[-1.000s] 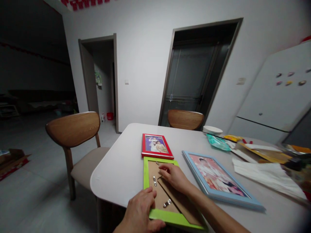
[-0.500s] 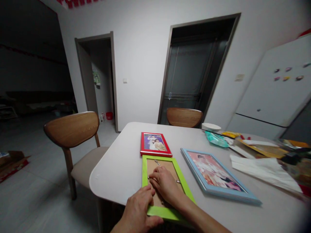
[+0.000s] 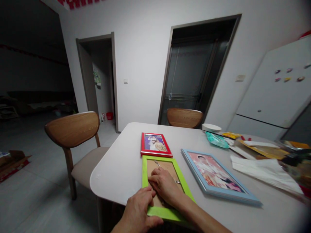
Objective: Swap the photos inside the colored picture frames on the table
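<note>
A light green picture frame (image 3: 144, 171) lies face down at the table's near edge, its brown backing board (image 3: 167, 166) showing. My left hand (image 3: 139, 207) is closed around its near left corner, thumb along the near side and fingers on the left side. Over the backing, my right hand (image 3: 164, 184) has its fingers bunched against the left inner edge, on a small metal clip that they now cover. Two other metal clips show, a far one (image 3: 157, 163) and a right one (image 3: 178, 182). Just beyond is a red picture frame (image 3: 156, 144), face up.
To the right lies a blue picture frame (image 3: 220, 178), face up. Farther right are a white bowl (image 3: 211, 127), a teal packet (image 3: 217, 139), white paper (image 3: 263, 171) and other clutter. Wooden chairs stand left (image 3: 73, 129) and behind (image 3: 185, 117) the table (image 3: 116, 168).
My right fingertips have shifted slightly nearer me along the left inner edge, covering the clip that showed there before. My left hand and the frames have stayed put.
</note>
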A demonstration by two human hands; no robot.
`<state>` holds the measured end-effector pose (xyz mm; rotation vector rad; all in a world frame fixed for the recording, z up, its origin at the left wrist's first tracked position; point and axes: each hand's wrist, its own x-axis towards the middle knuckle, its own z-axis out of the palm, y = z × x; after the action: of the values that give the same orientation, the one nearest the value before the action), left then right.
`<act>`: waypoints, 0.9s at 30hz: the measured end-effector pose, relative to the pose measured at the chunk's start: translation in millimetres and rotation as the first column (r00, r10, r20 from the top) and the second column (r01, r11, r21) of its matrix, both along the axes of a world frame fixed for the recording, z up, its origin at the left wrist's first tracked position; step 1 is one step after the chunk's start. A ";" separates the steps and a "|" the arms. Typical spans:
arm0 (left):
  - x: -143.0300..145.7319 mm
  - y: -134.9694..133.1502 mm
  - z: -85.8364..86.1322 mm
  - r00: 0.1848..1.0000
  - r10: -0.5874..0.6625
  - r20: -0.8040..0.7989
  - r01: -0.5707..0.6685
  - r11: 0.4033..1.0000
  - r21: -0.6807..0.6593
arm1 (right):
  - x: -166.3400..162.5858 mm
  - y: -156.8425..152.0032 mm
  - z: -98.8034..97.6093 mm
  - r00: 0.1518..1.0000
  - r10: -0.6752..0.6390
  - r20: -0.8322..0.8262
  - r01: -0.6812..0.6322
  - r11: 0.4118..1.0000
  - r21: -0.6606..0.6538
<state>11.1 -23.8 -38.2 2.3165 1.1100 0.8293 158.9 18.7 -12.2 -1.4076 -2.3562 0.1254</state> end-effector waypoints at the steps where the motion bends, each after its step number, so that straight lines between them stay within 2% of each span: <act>1: -0.3 0.5 -0.8 1.000 -0.004 0.006 0.004 1.000 0.006 | 0.2 -0.7 0.8 1.000 0.000 -0.006 0.000 1.000 -0.004; 4: -0.7 1.8 -2.7 1.000 -0.013 0.014 0.012 0.999 0.030 | 4.3 -3.4 4.8 0.998 0.007 -0.060 -0.009 1.000 -0.029; 8: -0.3 2.5 -2.3 1.000 0.008 -0.020 -0.008 1.000 0.015 | 19.7 -15.1 12.5 0.979 -0.069 -0.190 0.062 0.997 -0.044; 12: -0.1 1.3 0.2 0.999 0.024 -0.035 -0.024 1.000 -0.012 | 33.2 -40.9 14.3 0.997 -0.011 -0.080 0.003 0.996 -0.093; 16: -0.2 -0.4 1.5 1.000 0.020 -0.013 -0.020 1.000 -0.018 | 34.9 -63.2 12.3 0.999 0.040 -0.024 -0.041 0.998 -0.043; 22: 0.5 -1.3 0.8 1.000 0.027 -0.012 -0.027 1.000 -0.014 | 36.6 -68.6 13.2 0.991 0.126 -0.041 -0.127 0.991 -0.032; 27: 3.6 -0.6 1.9 1.000 0.006 -0.008 -0.006 1.000 -0.023 | 37.0 -70.5 14.3 0.992 0.100 -0.073 -0.102 0.995 -0.017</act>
<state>14.6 -24.4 -36.2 2.3005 1.1244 0.8058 195.9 -51.9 2.1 -1.2711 -2.3727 0.2254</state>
